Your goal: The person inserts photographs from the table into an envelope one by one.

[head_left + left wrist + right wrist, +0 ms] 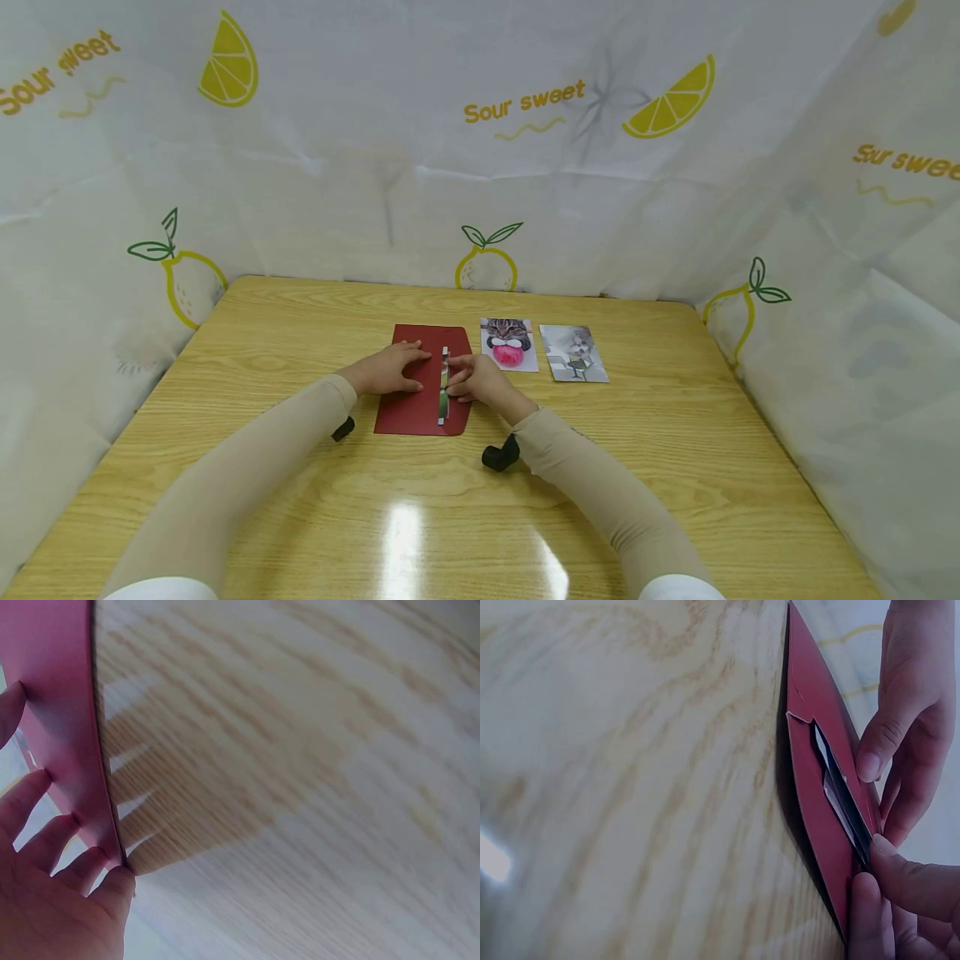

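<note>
A red envelope (405,418) lies on the table, its flap side to the right. From its opening shows a narrow strip of a photo card (443,406), the rest hidden inside. My left hand (384,371) rests on the envelope's left part with fingers spread, and in the left wrist view its fingertips press the red surface. My right hand (487,386) pinches the card's edge at the opening between thumb and fingers. Thin card edges (840,799) show in the envelope's slit in the right wrist view.
Right of the envelope lie a cat photo (509,346) and a grey-toned photo (576,354). Black wrist devices (501,454) hang below both wrists. A lemon-print curtain (360,150) surrounds the wooden table (337,517) at the back and sides.
</note>
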`<state>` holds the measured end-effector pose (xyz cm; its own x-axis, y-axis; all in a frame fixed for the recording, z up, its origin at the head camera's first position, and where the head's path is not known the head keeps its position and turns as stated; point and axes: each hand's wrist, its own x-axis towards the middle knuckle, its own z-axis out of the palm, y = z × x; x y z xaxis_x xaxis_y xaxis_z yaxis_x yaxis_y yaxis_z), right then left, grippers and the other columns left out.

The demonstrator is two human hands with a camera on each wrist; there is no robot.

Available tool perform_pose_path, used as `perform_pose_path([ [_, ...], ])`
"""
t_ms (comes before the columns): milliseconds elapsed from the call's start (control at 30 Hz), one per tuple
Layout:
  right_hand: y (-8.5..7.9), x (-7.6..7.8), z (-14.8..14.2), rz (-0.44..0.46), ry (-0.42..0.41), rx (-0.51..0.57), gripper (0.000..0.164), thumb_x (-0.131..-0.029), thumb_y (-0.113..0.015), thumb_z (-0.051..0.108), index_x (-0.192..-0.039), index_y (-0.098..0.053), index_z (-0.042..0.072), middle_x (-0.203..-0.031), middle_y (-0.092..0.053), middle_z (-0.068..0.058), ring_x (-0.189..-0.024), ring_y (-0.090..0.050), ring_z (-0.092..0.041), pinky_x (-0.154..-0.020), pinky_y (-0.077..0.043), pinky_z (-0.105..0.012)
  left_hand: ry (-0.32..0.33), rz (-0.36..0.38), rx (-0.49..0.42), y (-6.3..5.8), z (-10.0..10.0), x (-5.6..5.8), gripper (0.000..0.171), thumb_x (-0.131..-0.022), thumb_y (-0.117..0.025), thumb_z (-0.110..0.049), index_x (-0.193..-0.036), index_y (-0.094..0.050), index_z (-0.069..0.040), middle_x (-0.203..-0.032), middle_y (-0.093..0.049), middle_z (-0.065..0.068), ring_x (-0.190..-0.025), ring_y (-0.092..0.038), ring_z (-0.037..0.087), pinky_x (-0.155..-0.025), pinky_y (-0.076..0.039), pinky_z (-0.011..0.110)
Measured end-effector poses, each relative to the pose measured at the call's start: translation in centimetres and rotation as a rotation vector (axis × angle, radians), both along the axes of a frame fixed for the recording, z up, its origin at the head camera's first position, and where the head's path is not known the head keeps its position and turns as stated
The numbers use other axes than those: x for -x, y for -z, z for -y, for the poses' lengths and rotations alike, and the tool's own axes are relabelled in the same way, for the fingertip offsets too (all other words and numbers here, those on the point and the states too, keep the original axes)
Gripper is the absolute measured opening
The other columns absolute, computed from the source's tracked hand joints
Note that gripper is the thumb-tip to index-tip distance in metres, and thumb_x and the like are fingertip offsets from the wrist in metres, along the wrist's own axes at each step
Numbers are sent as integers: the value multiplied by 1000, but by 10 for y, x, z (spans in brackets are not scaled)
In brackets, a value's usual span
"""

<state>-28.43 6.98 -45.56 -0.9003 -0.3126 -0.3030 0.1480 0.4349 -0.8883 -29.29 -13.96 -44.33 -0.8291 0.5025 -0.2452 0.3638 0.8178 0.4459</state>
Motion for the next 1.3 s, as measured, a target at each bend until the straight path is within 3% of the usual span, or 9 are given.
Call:
perform_pose_path([
  [267, 0, -3, 2, -39, 0, -38, 51, -85, -71, -1, -134, -57, 4, -87, -72, -13, -65, -65, -9, -60, -56, -25, 4, -3, 6, -1, -1, 0, 62, -95, -63, -29, -148, -40, -8, -159, -21, 19, -147, -15, 40, -117, -22, 54],
  [700, 3, -3, 3, -94, -5, -62, 50, -83, -72, -2, -131, -59, 2, -81, -70, -10, -62, -63, -8, -56, -55, -24, 6, -11, 4, 1, -1, 0, 61, -95, -63, -28, -147, -41, -7, -159, -21, 19, -147, -15, 39, -117, -23, 53],
  [1300, -2, -7, 4, -87, 5, -67, 49, -82, -73, -4, -128, -60, 2, -86, -67, -10, -64, -62, -10, -56, -55, -24, 2, -9, 6, 2, 0, 1, 61, -95, -63, -29, -147, -41, -8, -159, -21, 19, -148, -14, 40, -118, -22, 53],
])
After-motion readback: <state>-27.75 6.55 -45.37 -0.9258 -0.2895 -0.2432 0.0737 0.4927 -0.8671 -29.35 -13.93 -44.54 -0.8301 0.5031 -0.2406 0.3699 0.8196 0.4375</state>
